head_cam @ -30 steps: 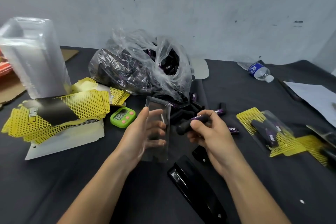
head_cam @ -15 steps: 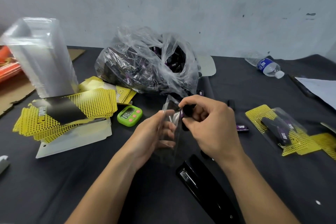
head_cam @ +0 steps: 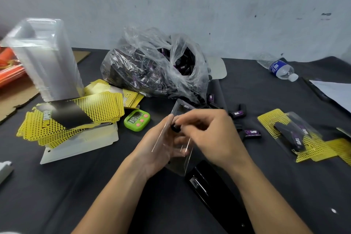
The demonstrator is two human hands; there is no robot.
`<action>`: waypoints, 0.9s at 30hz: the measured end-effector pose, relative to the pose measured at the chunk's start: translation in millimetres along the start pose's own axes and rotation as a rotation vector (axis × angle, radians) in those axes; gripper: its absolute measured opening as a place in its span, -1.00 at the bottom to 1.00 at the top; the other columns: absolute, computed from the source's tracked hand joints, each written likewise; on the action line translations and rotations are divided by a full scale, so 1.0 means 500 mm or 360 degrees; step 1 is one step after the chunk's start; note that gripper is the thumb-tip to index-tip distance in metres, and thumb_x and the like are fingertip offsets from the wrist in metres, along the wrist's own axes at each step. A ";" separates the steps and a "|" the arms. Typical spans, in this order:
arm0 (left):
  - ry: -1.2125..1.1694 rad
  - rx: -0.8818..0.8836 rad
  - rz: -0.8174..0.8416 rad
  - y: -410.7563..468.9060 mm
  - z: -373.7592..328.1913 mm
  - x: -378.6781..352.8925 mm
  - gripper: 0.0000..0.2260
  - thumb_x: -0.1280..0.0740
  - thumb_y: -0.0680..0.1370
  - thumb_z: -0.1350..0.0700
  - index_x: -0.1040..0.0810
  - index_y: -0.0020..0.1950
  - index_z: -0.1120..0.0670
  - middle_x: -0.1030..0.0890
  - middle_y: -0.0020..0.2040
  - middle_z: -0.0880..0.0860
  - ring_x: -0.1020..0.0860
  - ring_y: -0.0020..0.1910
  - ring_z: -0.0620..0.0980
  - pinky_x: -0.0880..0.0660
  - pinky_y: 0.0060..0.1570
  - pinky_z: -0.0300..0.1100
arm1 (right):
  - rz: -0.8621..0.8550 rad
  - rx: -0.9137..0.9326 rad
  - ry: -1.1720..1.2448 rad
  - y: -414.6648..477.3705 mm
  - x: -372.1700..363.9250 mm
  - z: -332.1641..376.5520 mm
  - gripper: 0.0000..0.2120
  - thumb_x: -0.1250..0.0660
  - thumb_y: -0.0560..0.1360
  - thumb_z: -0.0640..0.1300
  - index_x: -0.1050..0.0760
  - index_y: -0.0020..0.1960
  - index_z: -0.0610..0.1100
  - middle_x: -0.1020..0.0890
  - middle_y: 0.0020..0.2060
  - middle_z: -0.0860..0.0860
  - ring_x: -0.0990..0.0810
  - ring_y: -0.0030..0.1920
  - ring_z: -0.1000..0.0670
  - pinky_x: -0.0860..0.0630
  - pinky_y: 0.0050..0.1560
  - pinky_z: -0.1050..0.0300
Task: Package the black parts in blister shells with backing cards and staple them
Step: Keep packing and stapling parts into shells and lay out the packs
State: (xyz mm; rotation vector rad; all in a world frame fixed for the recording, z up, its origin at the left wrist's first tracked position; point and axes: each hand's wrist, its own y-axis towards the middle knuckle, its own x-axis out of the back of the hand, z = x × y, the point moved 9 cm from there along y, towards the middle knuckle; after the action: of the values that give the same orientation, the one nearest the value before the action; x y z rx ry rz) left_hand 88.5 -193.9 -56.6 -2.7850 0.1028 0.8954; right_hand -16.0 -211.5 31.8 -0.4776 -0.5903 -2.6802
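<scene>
Our left hand [head_cam: 159, 150] curls its fingers round the clear plastic blister shell [head_cam: 179, 163] while our right hand [head_cam: 210, 138] fingers pinch the short black part [head_cam: 174, 128] into it, where squeezing might buckle the shell.

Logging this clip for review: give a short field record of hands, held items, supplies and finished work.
left hand: holds clear blister shell
right hand: pinches black part against the shell
stapler: on table below the hands, untouched
backing cards: yellow stack at left
bag of parts: behind the hands
finished pack: on table at right
stage: part meets shell; not yet stapled
</scene>
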 end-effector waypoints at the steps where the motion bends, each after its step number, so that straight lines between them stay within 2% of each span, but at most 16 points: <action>1: 0.0003 0.0019 0.0022 0.001 0.002 -0.002 -0.63 -0.21 0.62 -0.14 -0.75 0.11 0.01 -0.58 -0.09 0.10 -0.56 -0.27 -0.03 -0.54 -0.33 -0.15 | -0.0169 -0.0030 0.0024 0.001 0.025 -0.008 -0.72 -0.43 0.45 -0.36 -0.74 -0.11 0.02 -0.74 -0.23 0.14 -0.72 -0.24 0.14 -0.63 -0.15 0.27; 3: 0.0037 0.0033 0.0028 0.005 0.005 0.001 -0.58 -0.20 0.64 -0.15 -0.67 0.30 0.05 -0.61 -0.02 0.13 -0.58 -0.26 -0.02 -0.54 -0.32 -0.15 | -0.0436 0.0000 -0.0288 -0.001 0.065 -0.008 -0.74 -0.49 0.42 -0.27 -0.72 -0.03 0.07 -0.71 -0.20 0.20 -0.66 -0.17 0.18 -0.54 -0.09 0.37; 4: 0.0051 0.0020 0.0011 0.006 0.004 0.005 -0.56 -0.23 0.63 -0.16 -0.64 0.35 0.07 -0.60 0.02 0.15 -0.58 -0.27 -0.02 -0.55 -0.32 -0.14 | -0.0473 0.0031 -0.0470 -0.002 0.070 -0.004 -0.72 -0.51 0.41 -0.23 -0.71 0.03 0.08 -0.69 -0.12 0.22 -0.62 -0.08 0.17 -0.52 0.00 0.35; 7: 0.0130 -0.0029 0.0031 0.008 0.001 0.009 -0.54 -0.26 0.61 -0.17 -0.61 0.39 0.05 -0.61 0.12 0.15 -0.62 -0.16 0.00 -0.58 -0.25 -0.09 | -0.0408 0.0044 -0.0656 0.001 0.056 -0.008 -0.65 -0.52 0.42 -0.20 -0.68 0.19 0.01 -0.65 0.07 0.15 -0.60 0.06 0.09 -0.54 0.19 0.11; 9: 0.0210 -0.0070 0.0070 0.008 0.001 0.006 -0.59 -0.24 0.62 -0.17 -0.65 0.34 -0.01 -0.66 0.16 0.11 -0.64 0.01 0.00 -0.57 -0.04 -0.01 | -0.0344 0.0041 -0.0685 0.000 0.041 -0.011 -0.65 -0.53 0.43 -0.18 -0.68 0.20 0.01 -0.65 0.06 0.15 -0.60 0.04 0.09 -0.53 0.17 0.13; 10: 0.0203 -0.0069 0.0057 0.008 0.002 0.008 -0.61 -0.25 0.62 -0.17 -0.68 0.30 -0.02 -0.68 0.12 0.09 -0.64 0.00 -0.01 -0.56 0.00 0.01 | -0.0308 0.0061 -0.0685 -0.001 0.034 -0.010 -0.68 -0.54 0.43 -0.16 -0.69 0.16 0.03 -0.65 0.01 0.17 -0.60 0.00 0.12 -0.53 0.13 0.17; 13: 0.0041 0.0003 0.0013 0.009 0.006 0.015 -0.64 -0.27 0.60 -0.17 -0.75 0.14 -0.01 -0.68 -0.11 0.07 -0.63 -0.20 -0.06 -0.61 -0.17 -0.10 | -0.0285 0.0091 -0.0521 -0.001 0.036 -0.009 -0.77 -0.58 0.36 -0.17 -0.69 -0.04 0.08 -0.59 -0.18 0.20 -0.56 -0.17 0.13 -0.45 -0.12 0.36; 15: 0.0012 0.0021 0.0026 0.006 0.005 0.013 -0.64 -0.27 0.61 -0.16 -0.76 0.14 0.00 -0.68 -0.13 0.07 -0.62 -0.23 -0.07 -0.60 -0.22 -0.12 | -0.0318 0.0089 -0.0417 -0.001 0.044 -0.011 -0.74 -0.60 0.34 -0.18 -0.67 -0.07 0.09 -0.57 -0.20 0.21 -0.55 -0.21 0.13 -0.43 -0.18 0.38; 18: 0.0013 0.0031 0.0079 0.005 0.008 0.001 -0.62 -0.26 0.61 -0.14 -0.73 0.19 0.03 -0.65 -0.13 0.08 -0.61 -0.29 -0.05 -0.57 -0.31 -0.12 | -0.0330 0.0068 -0.0499 -0.003 0.038 -0.015 -0.77 -0.57 0.35 -0.15 -0.67 -0.06 0.11 -0.57 -0.24 0.16 -0.56 -0.20 0.11 -0.46 -0.18 0.32; 22: -0.0034 0.0045 0.0055 0.008 0.011 0.000 -0.59 -0.25 0.63 -0.13 -0.70 0.23 0.12 -0.60 -0.11 0.14 -0.61 -0.32 0.02 -0.54 -0.36 -0.12 | -0.0359 0.0066 -0.0608 -0.006 0.028 -0.010 -0.83 -0.56 0.37 -0.12 -0.69 -0.06 0.06 -0.54 -0.27 0.16 -0.55 -0.20 0.10 -0.55 -0.10 0.11; 27: -0.0051 0.0107 0.0011 0.006 0.017 0.004 -0.60 -0.29 0.59 -0.13 -0.72 0.10 0.17 -0.61 -0.07 0.19 -0.63 -0.35 0.11 -0.53 -0.42 -0.11 | -0.0412 0.0101 -0.0662 -0.010 0.035 0.000 -0.78 -0.57 0.42 -0.15 -0.70 0.05 -0.02 -0.57 -0.18 0.15 -0.57 -0.12 0.06 -0.55 0.01 0.08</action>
State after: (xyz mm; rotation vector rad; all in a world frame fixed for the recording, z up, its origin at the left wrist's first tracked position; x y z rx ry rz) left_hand 84.9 -194.9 -64.9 -2.7089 0.1348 0.9204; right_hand -33.3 -212.0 36.9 -1.0170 -0.9036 -2.8035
